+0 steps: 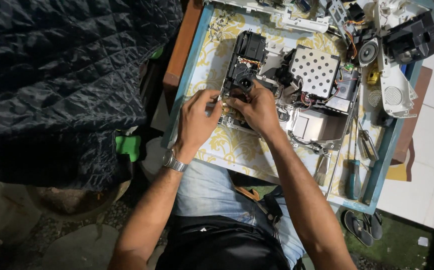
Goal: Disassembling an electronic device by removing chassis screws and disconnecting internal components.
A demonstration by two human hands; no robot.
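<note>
Closest in, the left hand (195,118), a metal watch (173,162) on its wrist, and the right hand (258,109) meet over the near edge of an opened electronic device (282,95) that lies flat on the surface (237,150), which is covered in a yellow-and-white patterned sheet. Both hands are curled narrow, their fingertips pinching a small brass-coloured part at the device's front corner; what the part is cannot be told. Working so near the body likely lets the forearms steady the fine grip. Just beyond the fingers sits a black fan housing (247,52), then a perforated metal shield (314,70) over the boards. To the right, within reach, lie a brush (322,170) and a green-handled screwdriver (353,177). Farthest off, a round speaker (368,51) and a removed white cover (394,92) rest aside, clear of the work.
</note>
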